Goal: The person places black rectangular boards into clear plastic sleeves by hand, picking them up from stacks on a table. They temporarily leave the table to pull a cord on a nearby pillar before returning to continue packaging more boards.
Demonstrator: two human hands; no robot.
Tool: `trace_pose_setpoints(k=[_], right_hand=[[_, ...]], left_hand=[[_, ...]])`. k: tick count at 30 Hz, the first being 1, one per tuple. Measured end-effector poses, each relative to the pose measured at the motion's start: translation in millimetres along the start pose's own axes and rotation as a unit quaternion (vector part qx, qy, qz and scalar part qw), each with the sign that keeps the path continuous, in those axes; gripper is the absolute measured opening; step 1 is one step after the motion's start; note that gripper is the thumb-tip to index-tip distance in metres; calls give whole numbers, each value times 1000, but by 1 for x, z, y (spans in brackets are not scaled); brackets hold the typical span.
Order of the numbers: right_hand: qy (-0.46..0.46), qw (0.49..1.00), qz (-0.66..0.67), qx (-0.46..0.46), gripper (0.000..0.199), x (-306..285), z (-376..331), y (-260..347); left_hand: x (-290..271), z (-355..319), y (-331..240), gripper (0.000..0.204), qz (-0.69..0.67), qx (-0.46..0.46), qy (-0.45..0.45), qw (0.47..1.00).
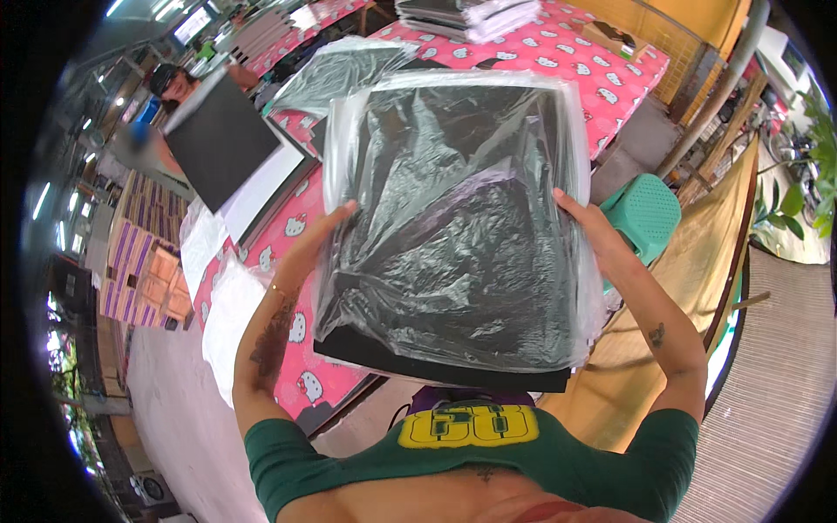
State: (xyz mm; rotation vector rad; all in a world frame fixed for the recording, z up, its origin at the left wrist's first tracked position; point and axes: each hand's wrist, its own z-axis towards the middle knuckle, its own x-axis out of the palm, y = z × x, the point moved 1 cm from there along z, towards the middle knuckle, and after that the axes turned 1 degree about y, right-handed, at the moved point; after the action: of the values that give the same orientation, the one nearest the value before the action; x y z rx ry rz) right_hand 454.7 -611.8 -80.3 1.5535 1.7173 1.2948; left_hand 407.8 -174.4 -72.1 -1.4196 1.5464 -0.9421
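Between my two hands is a stack of large black sheets in clear plastic sleeves (453, 227), held up in front of my chest. My left hand (336, 218) grips its left edge, with the thumb on top of the plastic. On the opposite edge my right hand (580, 218) does the same, its thumb lying over the sleeve. The other fingers of both hands are hidden underneath. The plastic is wrinkled and shiny, and a bare black sheet (418, 362) sticks out at the near edge.
Under the stack stands a table with a pink patterned cover (296, 327). Another person holds a black board (222, 139) at the far left. More plastic-sleeved sheets (349, 70) lie behind. A green stool (643, 213) stands at the right, stacked cartons (144, 261) at the left.
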Motion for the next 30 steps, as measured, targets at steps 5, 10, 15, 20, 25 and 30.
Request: trace_pose_setpoints(k=[5,10,15,20,25,30], right_hand=[[-53,985,-105,-127,63,14,-27,2],[-64,948,-152,-272,63,49,-56,-23],[-59,913,-118,-387,61,142,-90,-32],[6,858,-87,-507,55,232,-98,-32],[70,822,-90,-557,53,302,-89,-42],[271,902,-24,-335,82,301,-66,-63]], left_hand=[[26,-40,-22,48,89,27,-82,992],[1,-99,2,48,124,167,-167,964],[-70,-197,21,47,124,315,-267,902],[-147,-287,34,47,111,376,-342,854],[-199,-339,82,58,86,415,-389,818],[-238,-365,150,64,-149,356,-256,886]])
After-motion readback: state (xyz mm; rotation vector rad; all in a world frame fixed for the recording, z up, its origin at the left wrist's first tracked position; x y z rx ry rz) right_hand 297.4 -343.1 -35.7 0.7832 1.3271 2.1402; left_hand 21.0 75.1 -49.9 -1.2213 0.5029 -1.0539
